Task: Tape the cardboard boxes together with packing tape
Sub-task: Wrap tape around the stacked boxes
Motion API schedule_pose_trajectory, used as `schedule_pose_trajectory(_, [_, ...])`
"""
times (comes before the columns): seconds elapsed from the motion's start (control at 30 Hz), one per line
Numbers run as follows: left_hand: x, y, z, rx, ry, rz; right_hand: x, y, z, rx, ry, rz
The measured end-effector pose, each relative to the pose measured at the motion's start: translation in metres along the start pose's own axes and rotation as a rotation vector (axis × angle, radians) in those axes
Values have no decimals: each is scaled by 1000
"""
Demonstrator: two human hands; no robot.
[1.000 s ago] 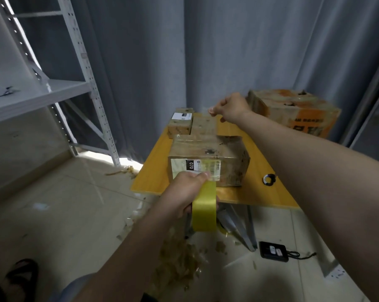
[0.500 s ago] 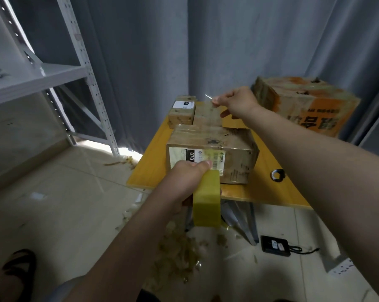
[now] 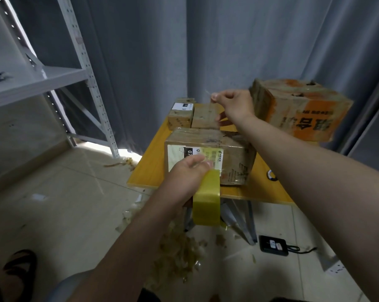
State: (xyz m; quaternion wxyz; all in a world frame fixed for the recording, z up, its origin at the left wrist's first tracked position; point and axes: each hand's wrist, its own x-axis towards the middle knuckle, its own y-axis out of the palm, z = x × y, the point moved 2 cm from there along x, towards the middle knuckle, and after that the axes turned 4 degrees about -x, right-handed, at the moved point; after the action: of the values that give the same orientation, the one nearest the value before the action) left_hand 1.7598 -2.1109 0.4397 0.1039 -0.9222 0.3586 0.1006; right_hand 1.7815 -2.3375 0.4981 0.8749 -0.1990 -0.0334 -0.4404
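Bare left forearm comes up from bottom centre. The left hand [image 3: 187,178] is low and near, fingers curled round a yellow tape roll [image 3: 206,203], thumb extended on top. Right arm, also bare, stretches in from the right edge. The right hand [image 3: 234,105] is farther out and higher, thumb and forefinger pinching the tape end [image 3: 209,100], other fingers curled in.

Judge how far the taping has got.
Done: a strip is pulled off the yellow tape roll over the front box. In hand: left hand grips the roll, right hand pinches the strip's end. Left: press it onto the small boxes behind, cut.
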Motion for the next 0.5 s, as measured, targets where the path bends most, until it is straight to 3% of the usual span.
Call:
schedule_pose_trajectory(0.17, [-4,-1,-3,-1,-37,24,-3,-6,4,43,30,-13])
schedule_pose_trajectory(0.5, [-9,-10,-3,33,-81,85,-2,-13,-1,-179,90,19])
